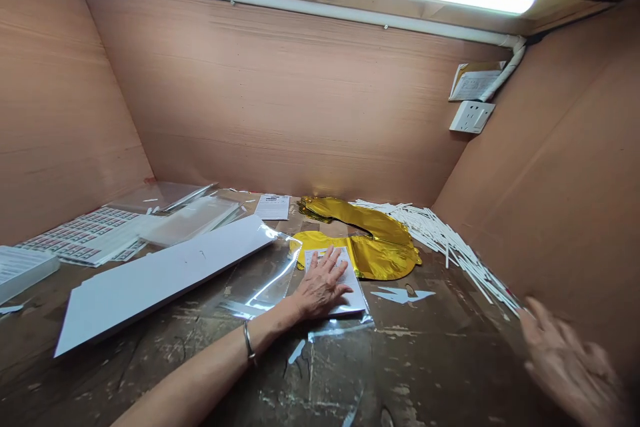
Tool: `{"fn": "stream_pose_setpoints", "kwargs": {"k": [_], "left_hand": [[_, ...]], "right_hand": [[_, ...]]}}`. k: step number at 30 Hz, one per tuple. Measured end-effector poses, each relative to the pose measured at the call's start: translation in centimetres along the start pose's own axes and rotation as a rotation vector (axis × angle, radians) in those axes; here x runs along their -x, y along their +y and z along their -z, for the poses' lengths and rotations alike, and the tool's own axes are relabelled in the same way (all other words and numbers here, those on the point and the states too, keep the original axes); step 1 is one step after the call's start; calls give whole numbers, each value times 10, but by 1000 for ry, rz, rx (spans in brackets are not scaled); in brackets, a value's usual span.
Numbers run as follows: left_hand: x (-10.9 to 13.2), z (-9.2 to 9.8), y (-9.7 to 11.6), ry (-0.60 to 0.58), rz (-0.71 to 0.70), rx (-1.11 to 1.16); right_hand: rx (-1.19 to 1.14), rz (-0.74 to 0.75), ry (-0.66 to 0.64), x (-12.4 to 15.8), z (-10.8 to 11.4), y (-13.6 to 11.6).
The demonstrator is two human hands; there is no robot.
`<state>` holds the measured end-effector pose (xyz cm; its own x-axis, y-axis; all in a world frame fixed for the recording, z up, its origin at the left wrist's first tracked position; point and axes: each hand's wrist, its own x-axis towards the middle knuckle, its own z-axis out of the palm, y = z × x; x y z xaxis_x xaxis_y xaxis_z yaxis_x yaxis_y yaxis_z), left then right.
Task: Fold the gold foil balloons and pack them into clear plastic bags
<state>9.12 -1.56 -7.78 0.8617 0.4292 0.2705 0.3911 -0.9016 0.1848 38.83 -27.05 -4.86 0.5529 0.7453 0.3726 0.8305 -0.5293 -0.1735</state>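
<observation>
My left hand lies flat, fingers spread, on a white printed sheet. That sheet rests on a clear plastic sleeve and overlaps the near edge of a flat, curved gold foil balloon. At the right, my right hand is smeared by motion. Its fingertips are at the near end of a spread of thin white sticks; whether they grip one cannot be made out.
A long stack of white card lies left of the sleeve. Behind it are clear plastic sheets and printed label sheets. A small printed paper lies at the back. Wooden walls enclose the worktop, with a socket at right.
</observation>
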Motion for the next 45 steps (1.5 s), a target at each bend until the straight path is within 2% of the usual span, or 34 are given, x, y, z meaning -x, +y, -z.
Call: {"fn": "stream_pose_setpoints", "kwargs": {"k": [2,4,6,8,10,12,15,17,19,23,28,34,40,45], "left_hand": [[3,2,-3,61,79,4],[7,3,-7,78,106,-7],[11,2,-10,97,127,-27],[17,2,-11,134,176,-25],[27,5,-9,129,141,18],[40,12,-5,68,-11,72],[60,26,5,-57,-208,116],[70,33,10,-115,-239,116],[75,36,13,-140,-233,103],[74,32,12,-141,-230,99],[72,29,12,-128,-246,104],[69,25,14,-68,-216,153],[61,19,9,26,-66,312],[61,17,10,22,-92,268]], "right_hand": [[-125,33,-104,-5,-8,-34],[-358,106,-307,-8,-20,-85],[-517,123,-431,-13,-33,-135],[-587,92,-505,-20,-46,-172],[-618,84,-504,-25,-53,-191],[-644,182,-449,-26,-52,-195],[-676,483,-399,-16,-40,-182],[-656,618,-415,-6,-34,-170],[-598,683,-423,2,-32,-161],[-438,770,-349,8,-43,-156],[-454,746,-258,9,-58,-163],[-634,655,-203,5,-58,-173],[-685,530,-265,-3,-64,-183],[-665,605,-317,-2,-62,-174]]}}
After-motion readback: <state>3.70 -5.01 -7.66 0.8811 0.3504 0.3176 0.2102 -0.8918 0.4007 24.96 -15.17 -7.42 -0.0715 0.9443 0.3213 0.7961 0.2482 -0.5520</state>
